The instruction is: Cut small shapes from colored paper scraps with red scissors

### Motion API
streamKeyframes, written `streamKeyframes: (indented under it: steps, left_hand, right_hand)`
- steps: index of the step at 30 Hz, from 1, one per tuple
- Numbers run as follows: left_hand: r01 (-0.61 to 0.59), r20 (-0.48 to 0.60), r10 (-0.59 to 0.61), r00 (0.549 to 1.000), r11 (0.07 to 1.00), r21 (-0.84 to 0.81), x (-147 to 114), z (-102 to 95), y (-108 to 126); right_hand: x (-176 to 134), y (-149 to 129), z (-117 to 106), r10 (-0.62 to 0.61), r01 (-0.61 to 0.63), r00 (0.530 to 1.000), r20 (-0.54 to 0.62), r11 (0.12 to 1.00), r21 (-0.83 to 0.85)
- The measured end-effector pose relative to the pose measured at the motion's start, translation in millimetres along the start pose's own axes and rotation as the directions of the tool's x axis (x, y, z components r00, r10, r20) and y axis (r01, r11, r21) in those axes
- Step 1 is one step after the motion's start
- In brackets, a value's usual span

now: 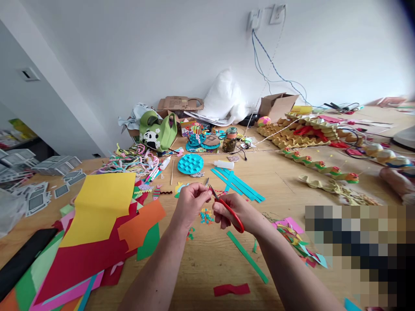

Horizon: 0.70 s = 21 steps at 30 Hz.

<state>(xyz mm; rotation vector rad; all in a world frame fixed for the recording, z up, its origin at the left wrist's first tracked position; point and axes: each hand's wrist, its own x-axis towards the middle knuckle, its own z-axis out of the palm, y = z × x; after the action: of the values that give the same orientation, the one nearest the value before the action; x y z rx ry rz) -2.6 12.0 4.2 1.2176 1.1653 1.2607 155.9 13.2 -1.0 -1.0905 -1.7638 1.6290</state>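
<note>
My right hand is closed around a pair of red-handled scissors, its blades pointing up and left toward my other hand. The thumb and fingers of my left hand are pinched together right by the scissor tips; whatever they hold is too small to make out. Beneath and between both hands lies a little heap of blue and orange paper bits, with a few green bits nearer me. A green paper strip and a crinkled red paper piece rest on the wooden table close to my forearms.
Coloured paper sheets spread over the left side. Ahead are a blue latticed disc, blue strips, a white bottle and a jar. Egg-carton pieces lie right, near another person's hand.
</note>
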Motion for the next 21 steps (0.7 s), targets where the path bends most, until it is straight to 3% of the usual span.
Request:
streamKeyframes:
  steps: [21]
  left_hand:
    - [0.013, 0.006, -0.012, 1.000, 0.999, -0.035, -0.3, 0.5, 0.8]
  right_hand:
    - [-1.3, -3.8, 1.1, 0.050, -0.051, 0.998, -0.041, 0.999, -0.018]
